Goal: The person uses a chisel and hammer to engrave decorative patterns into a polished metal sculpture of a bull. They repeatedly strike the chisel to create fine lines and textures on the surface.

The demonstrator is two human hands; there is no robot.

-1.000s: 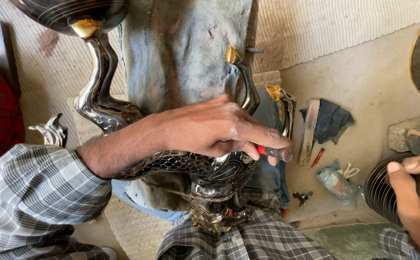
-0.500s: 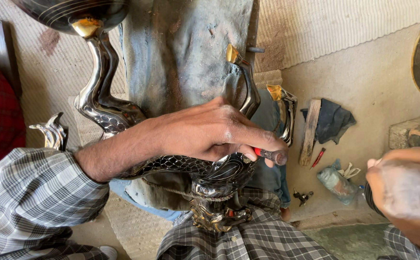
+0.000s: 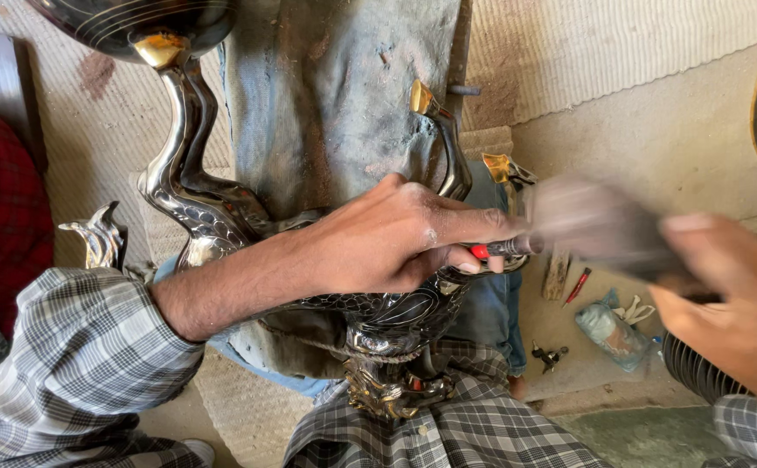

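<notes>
The left hand (image 3: 396, 238) is gripping a slim red-tipped tool (image 3: 504, 249) against the glossy, curved, engraved metal piece (image 3: 214, 217) in the lap; the blurred right hand (image 3: 734, 303) is clutching a motion-smeared grey object (image 3: 595, 225).

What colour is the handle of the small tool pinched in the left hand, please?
Red, at the fingertips of the left hand on the small metal tool; head view.

Plastic bag (image 3: 611, 333), red-handled tool (image 3: 577, 285)
</notes>
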